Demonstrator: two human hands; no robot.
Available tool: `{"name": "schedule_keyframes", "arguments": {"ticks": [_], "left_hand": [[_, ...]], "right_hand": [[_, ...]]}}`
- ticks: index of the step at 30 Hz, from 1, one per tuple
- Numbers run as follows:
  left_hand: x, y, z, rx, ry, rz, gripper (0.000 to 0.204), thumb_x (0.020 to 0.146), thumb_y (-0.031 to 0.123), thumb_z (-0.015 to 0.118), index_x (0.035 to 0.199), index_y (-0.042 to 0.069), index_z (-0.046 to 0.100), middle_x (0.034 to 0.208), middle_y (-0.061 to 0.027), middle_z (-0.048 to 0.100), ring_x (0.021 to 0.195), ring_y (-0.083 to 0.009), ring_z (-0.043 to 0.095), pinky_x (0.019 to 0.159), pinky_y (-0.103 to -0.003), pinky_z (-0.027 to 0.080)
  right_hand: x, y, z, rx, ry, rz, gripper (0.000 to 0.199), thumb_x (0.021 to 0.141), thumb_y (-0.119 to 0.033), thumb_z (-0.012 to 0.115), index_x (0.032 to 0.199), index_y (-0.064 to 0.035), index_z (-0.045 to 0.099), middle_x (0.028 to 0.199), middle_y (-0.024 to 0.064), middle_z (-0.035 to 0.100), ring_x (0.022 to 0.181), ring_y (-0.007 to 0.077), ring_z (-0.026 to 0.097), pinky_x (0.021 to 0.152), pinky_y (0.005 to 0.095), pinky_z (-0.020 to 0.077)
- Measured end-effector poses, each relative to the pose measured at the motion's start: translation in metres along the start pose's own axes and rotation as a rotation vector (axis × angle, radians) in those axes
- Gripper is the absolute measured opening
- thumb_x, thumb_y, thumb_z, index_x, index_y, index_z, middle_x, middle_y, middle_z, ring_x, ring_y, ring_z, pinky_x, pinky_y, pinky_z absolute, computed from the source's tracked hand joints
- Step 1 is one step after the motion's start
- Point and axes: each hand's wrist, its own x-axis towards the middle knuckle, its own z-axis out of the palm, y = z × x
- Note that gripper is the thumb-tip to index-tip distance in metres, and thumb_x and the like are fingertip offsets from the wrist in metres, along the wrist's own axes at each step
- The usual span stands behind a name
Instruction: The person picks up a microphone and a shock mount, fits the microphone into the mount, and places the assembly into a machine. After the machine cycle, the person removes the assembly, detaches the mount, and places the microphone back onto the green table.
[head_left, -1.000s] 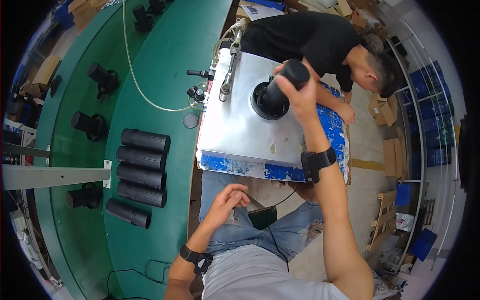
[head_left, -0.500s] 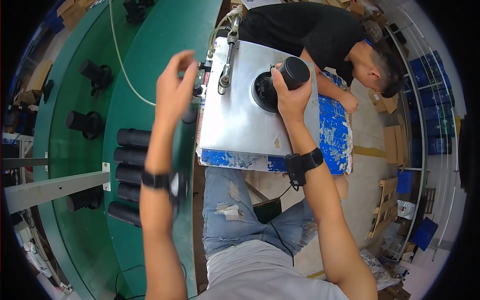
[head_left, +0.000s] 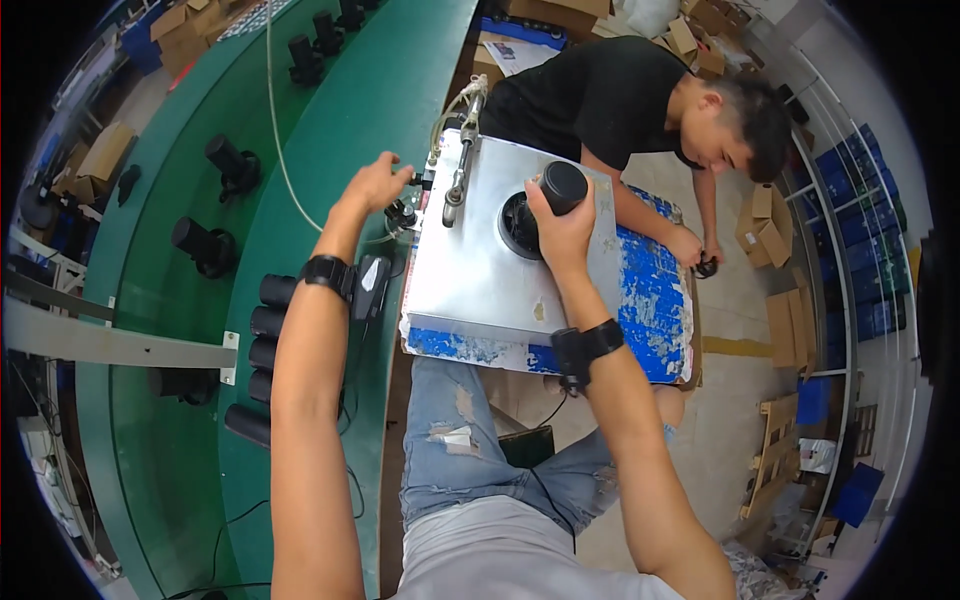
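Observation:
My right hand (head_left: pixel 566 232) is wrapped round a black ribbed cylinder (head_left: pixel 565 188), which tilts over a round black fitting (head_left: pixel 519 225) set in a metal plate (head_left: pixel 480 285). At the plate's left edge, my left hand (head_left: pixel 374 186) reaches out with its fingers apart. Its fingertips are at a small black valve (head_left: pixel 421 181) with metal fittings. Beside them a pneumatic cylinder (head_left: pixel 460 185) with hoses stands along the plate. The lower end of the black cylinder is partly hidden by my right hand.
Several black cylinders (head_left: pixel 267 322) lie on the green bench (head_left: pixel 330 190) under my left forearm. More upright black parts (head_left: pixel 204 247) stand further left. A metal bar (head_left: pixel 120 345) crosses the left side. Across the worn blue board (head_left: pixel 655 290), a co-worker (head_left: pixel 610 100) handles a small black part (head_left: pixel 707 265).
My left hand has moved from above the bench to the valve at the plate's edge. My right hand keeps hold of the black cylinder. The co-worker's head has lifted, and the view has shifted.

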Motion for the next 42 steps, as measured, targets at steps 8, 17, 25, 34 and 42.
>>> {"name": "schedule_keyframes", "arguments": {"ticks": [8, 17, 25, 34, 42], "left_hand": [[-0.158, 0.071, -0.040, -0.503, 0.374, 0.243, 0.042, 0.086, 0.022, 0.059, 0.122, 0.002, 0.052, 0.115, -0.0185, 0.061, 0.104, -0.0270, 0.060, 0.089, -0.037, 0.046], [-0.272, 0.156, 0.009, -1.101, 0.314, 0.564, 0.098, 0.070, 0.011, 0.079, 0.146, -0.003, 0.018, 0.141, -0.0227, 0.039, 0.127, -0.0285, 0.045, 0.106, -0.039, 0.034], [-0.316, 0.122, 0.058, -1.854, -0.265, 0.371, 0.058, 0.089, 0.025, 0.055, 0.134, -0.008, 0.038, 0.127, -0.0176, 0.053, 0.115, -0.0232, 0.054, 0.101, -0.035, 0.041], [-0.318, 0.134, 0.087, -2.213, -0.765, 0.461, 0.070, 0.091, 0.045, 0.047, 0.137, -0.006, 0.036, 0.134, -0.0234, 0.048, 0.118, -0.0361, 0.054, 0.104, -0.045, 0.042], [-0.323, 0.143, 0.091, -1.749, -0.465, 0.411, 0.062, 0.098, 0.045, 0.036, 0.138, -0.003, 0.038, 0.131, -0.0185, 0.053, 0.119, -0.0287, 0.054, 0.101, -0.041, 0.042]], "right_hand": [[0.066, -0.148, -0.035, 0.154, 0.168, -0.376, 0.031, 0.090, -0.025, 0.062, 0.098, 0.0049, 0.059, 0.092, 0.0095, 0.064, 0.079, 0.0159, 0.063, 0.075, 0.0258, 0.0498], [-0.010, -0.202, -0.057, 0.591, -0.439, 0.135, 0.059, 0.091, -0.042, 0.059, 0.126, 0.0023, 0.043, 0.109, 0.0152, 0.058, 0.101, 0.0238, 0.058, 0.086, 0.0369, 0.0505], [-0.067, -0.200, -0.107, 0.506, -0.625, 0.182, 0.087, 0.084, -0.051, 0.063, 0.139, 0.0071, 0.030, 0.121, 0.0226, 0.053, 0.113, 0.0291, 0.055, 0.095, 0.0372, 0.0464], [-0.089, -0.234, -0.133, 0.374, -0.405, 0.233, 0.108, 0.064, -0.054, 0.081, 0.137, 0.0099, 0.032, 0.114, 0.0215, 0.058, 0.106, 0.0267, 0.061, 0.089, 0.0358, 0.0512], [-0.092, -0.226, -0.132, 0.505, -0.423, 0.287, 0.111, 0.061, -0.061, 0.081, 0.133, 0.0102, 0.036, 0.107, 0.0203, 0.061, 0.100, 0.0250, 0.062, 0.085, 0.0338, 0.0534]]}}
